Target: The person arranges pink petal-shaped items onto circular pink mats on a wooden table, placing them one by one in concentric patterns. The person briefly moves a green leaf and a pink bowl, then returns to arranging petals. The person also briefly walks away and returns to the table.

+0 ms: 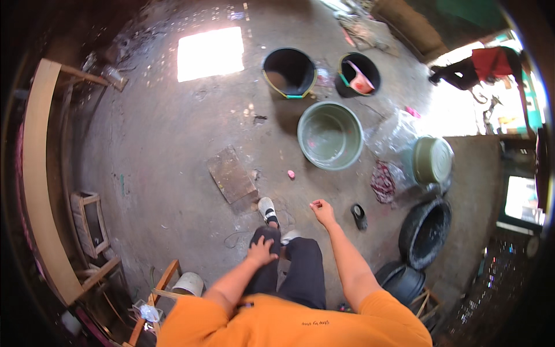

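Observation:
My left hand (262, 251) lies on my left thigh near the knee, its fingers spread and holding nothing. Out in front of my right leg, above the floor, hangs my right hand (322, 211); its fingers are loosely bent and nothing shows in them. Around that hand are a small pink object (291, 174), a dark clog (359, 217) and a large green basin (330, 136) that looks almost bare inside. Beyond the basin stand a black bucket (289, 72) with a yellowish rim and another black bucket (370, 63) holding a pink dipper (359, 79).
A flat board (232, 174) lies ahead of my shoe (267, 209). On the right are an upturned pale green tub (432, 159), clear plastic sheeting (393, 134), a patterned cloth (382, 182) and black tubs (425, 233). A wooden bench (39, 173) runs along the left. Someone in red (491, 63) is at the doorway.

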A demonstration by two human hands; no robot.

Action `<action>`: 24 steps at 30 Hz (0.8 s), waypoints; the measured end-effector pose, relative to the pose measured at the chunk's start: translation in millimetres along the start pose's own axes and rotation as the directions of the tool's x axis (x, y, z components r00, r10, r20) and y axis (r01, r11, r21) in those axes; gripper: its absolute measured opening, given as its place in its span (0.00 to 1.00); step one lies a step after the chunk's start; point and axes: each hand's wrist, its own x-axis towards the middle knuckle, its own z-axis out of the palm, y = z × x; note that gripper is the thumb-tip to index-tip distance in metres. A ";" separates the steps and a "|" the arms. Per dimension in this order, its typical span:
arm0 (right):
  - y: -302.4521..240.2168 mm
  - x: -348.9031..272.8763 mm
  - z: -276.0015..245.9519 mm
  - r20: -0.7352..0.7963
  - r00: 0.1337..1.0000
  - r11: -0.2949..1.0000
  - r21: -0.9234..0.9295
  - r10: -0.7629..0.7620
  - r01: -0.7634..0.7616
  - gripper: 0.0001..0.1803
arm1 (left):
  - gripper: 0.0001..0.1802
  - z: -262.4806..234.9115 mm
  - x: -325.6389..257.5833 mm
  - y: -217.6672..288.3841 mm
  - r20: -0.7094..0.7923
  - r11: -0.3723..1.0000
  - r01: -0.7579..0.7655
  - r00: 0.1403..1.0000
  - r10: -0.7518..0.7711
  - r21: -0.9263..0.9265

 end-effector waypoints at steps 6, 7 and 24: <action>46.1 173.3 97.0 0.192 0.981 0.955 -0.281 -0.035 0.089 0.27 | 0.41 71.9 13.5 36.3 -0.290 0.946 0.084 0.940 -0.179 -0.312; 57.3 202.7 120.6 0.195 0.981 0.938 -0.344 0.024 0.046 0.28 | 0.39 80.0 21.6 43.9 -0.336 0.919 0.103 0.910 -0.242 -0.381; 151.2 367.1 272.3 -0.029 0.997 0.930 -0.364 -0.068 0.053 0.22 | 0.25 130.0 14.4 40.5 -0.448 0.601 0.107 0.566 -0.692 -0.792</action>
